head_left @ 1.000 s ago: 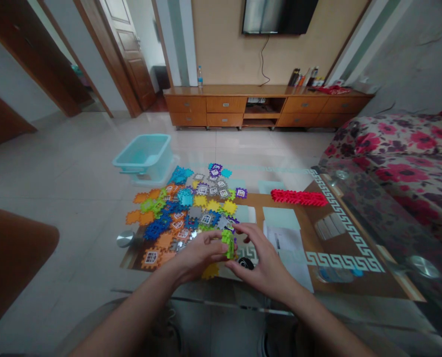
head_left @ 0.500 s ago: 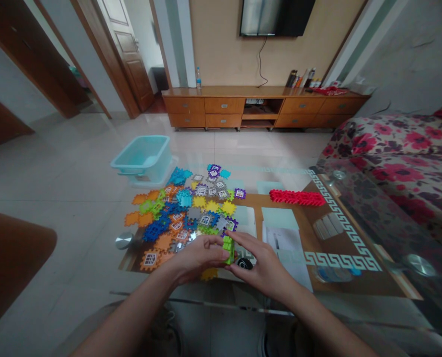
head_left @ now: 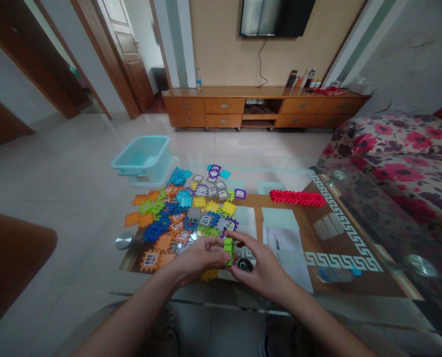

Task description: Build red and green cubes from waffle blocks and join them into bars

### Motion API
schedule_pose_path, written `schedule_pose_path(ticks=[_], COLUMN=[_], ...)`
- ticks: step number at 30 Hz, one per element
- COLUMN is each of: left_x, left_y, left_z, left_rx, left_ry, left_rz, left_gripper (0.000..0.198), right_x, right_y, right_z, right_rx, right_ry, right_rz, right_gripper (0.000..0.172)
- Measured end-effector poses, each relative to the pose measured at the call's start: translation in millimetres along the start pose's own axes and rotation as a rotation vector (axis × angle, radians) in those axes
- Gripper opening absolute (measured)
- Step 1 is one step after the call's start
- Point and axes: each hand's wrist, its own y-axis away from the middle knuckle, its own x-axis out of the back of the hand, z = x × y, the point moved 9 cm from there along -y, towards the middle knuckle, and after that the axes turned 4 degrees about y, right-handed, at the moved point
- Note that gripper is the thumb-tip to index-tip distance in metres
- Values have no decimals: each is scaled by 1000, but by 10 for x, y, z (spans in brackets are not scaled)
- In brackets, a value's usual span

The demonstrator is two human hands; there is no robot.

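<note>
Just above the near edge of the glass table, both hands meet around a small stack of lime-green interlocking plastic tiles [head_left: 228, 249]. My left hand [head_left: 202, 258] pinches the stack from the left, thumb in front and fingers curled behind. From the right, my right hand [head_left: 263, 265] closes on it, forefinger at the top and thumb low down. A round black object [head_left: 245, 265] shows between its thumb and fingers; whether it lies on or under the glass I cannot tell. Left of the hands spread loose notched tiles, with orange [head_left: 163, 242], blue [head_left: 157, 230] and yellow [head_left: 228, 208] ones among them.
A long block of joined red tiles [head_left: 297, 198] lies on the right of the glass table. Papers [head_left: 285, 248] and a plastic bottle [head_left: 336, 274] show near the right hand. Beyond the table's far left corner stands a light-blue tub [head_left: 144, 161]. A flowered sofa [head_left: 403, 144] is at right.
The green tiles have dropped very slightly between the hands. My right forefinger is bent a little more; the loose tiles and red block stay put.
</note>
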Motion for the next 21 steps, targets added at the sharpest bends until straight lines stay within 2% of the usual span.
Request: schedule_pose_path(ticks=[3, 8, 16, 21], left_x=[-15, -60, -149, -97], left_y=[-7, 4, 34, 33], left_z=[-8, -4, 26, 40], left_rx=[-14, -15, -16, -39], left_ry=[-12, -30, -42, -55], left_rz=[-10, -40, -122, -62], left_gripper=[46, 42, 42, 40], right_x=[-8, 41, 91, 57], right_y=[-3, -19, 4, 18], right_z=[-19, -87, -122, -148], right_rx=[1, 37, 71, 116], right_ry=[-8, -14, -12, -1], right_rz=[-11, 36, 66, 57], right_gripper=[64, 54, 56, 60])
